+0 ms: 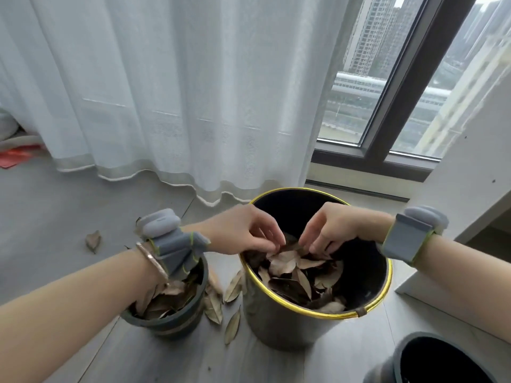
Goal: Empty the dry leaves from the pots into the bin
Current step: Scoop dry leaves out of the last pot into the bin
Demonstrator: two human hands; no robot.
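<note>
While both hands hang over the bin (318,308), left hand (243,230) and right hand (331,228) have fingers curled downward, tips touching the dry leaves (298,269) piled inside; can't tell if either actually pinches a leaf. Bin is black with a gold rim, on the floor (55,217). Left pot (171,313) holds more leaves. Right pot (431,360) sits at the bottom corner. Loose leaves (221,302) lie between left pot and bin.

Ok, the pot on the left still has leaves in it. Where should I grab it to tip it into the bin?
Grip the left pot by its rim on the near-left side, away from the bin. It stands upright with the rim exposed there, and loose leaves lie in the gap between pot and bin. Then tilt it toward the bin's gold edge.
</note>
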